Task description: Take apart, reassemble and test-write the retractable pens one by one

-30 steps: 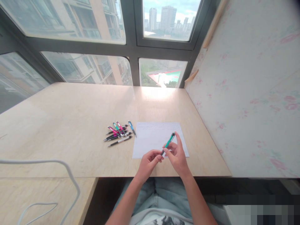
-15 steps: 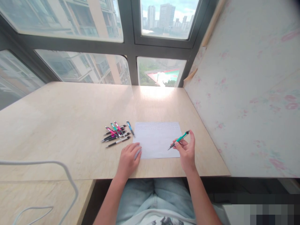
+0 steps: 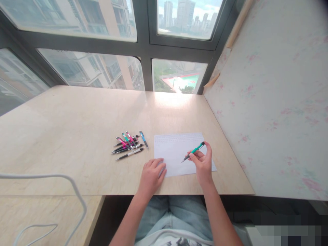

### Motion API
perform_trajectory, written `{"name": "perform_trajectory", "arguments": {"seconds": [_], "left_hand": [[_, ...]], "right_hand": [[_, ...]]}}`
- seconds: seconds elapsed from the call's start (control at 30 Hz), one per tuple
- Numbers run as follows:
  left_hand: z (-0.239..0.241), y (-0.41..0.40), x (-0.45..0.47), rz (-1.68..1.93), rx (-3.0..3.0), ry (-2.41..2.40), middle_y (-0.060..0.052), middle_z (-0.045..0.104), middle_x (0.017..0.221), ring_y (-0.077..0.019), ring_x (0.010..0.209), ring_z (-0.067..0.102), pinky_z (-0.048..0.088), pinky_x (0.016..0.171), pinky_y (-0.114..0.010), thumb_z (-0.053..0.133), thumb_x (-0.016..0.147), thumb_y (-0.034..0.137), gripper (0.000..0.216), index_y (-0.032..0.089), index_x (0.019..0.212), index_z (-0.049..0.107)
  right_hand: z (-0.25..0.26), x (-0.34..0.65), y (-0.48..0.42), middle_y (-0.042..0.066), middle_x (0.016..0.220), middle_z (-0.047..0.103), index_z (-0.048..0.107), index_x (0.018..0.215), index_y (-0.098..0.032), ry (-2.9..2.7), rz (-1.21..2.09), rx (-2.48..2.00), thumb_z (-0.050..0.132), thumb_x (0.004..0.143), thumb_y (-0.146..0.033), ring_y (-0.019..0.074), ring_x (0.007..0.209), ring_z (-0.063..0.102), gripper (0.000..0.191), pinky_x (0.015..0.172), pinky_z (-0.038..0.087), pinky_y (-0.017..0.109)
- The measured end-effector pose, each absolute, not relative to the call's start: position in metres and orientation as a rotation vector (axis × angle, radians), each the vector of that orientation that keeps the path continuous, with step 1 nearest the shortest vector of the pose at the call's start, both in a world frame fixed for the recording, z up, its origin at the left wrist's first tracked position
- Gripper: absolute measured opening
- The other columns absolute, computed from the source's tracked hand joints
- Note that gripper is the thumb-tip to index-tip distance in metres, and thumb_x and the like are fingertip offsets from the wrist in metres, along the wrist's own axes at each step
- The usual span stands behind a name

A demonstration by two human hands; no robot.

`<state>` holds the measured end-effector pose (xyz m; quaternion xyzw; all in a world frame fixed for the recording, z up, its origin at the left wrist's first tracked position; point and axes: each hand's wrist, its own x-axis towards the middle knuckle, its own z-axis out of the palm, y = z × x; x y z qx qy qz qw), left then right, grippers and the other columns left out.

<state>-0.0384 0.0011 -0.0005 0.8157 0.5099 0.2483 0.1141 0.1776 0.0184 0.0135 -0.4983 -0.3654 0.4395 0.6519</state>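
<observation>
A sheet of white paper (image 3: 176, 153) lies on the table, with rows of small writing along its top. My left hand (image 3: 153, 173) rests on the sheet's lower left edge, palm down and fingers laid out. Between the thumb and fingers of my right hand (image 3: 204, 168) is a green pen (image 3: 196, 149) with a dark grip. It is tilted over the paper, its tip pointing down and left, and one finger touches its upper end. Whether the tip meets the paper I cannot tell.
Left of the paper is a loose pile of several pens (image 3: 126, 145), and a blue pen (image 3: 144, 140) lies alone beside it. A white cable (image 3: 74, 184) loops over the front left. Windows (image 3: 179, 77) stand behind the table (image 3: 77, 119); a flowered wall (image 3: 276, 112) bounds the right.
The paper has slid to the right and turned slightly, and my left hand has moved right with it. My right hand still holds the green pen, almost in the same place.
</observation>
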Motion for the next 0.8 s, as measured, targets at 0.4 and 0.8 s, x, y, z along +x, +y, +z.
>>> {"name": "perform_trajectory", "arguments": {"seconds": [0.4, 0.8], "left_hand": [[-0.001, 0.013, -0.047, 0.754, 2.329, 1.386, -0.008, 0.068, 0.110, -0.0252, 0.099, 0.058, 0.045, 0.087, -0.041, 0.056, 0.088, 0.023, 0.013, 0.023, 0.093, 0.068], [-0.003, 0.012, -0.048, 0.760, 2.256, 1.378, -0.008, 0.066, 0.113, -0.0258, 0.102, 0.057, 0.044, 0.087, -0.042, 0.057, 0.087, 0.023, 0.012, 0.023, 0.095, 0.067]], "right_hand": [[0.012, 0.163, 0.037, 0.000, 0.084, 0.068, 0.017, 0.145, -0.029, -0.839, 0.984, -1.119, 0.069, 0.076, -0.027, 0.0176, 0.074, 0.067, 0.086, 0.069, 0.055, 0.035], [0.000, 0.113, 0.091, -0.006, 0.050, 0.051, 0.051, 0.077, -0.021, -1.104, 1.136, -1.238, 0.066, 0.080, -0.049, 0.0111, 0.045, 0.051, 0.032, 0.045, 0.042, 0.022]]}}
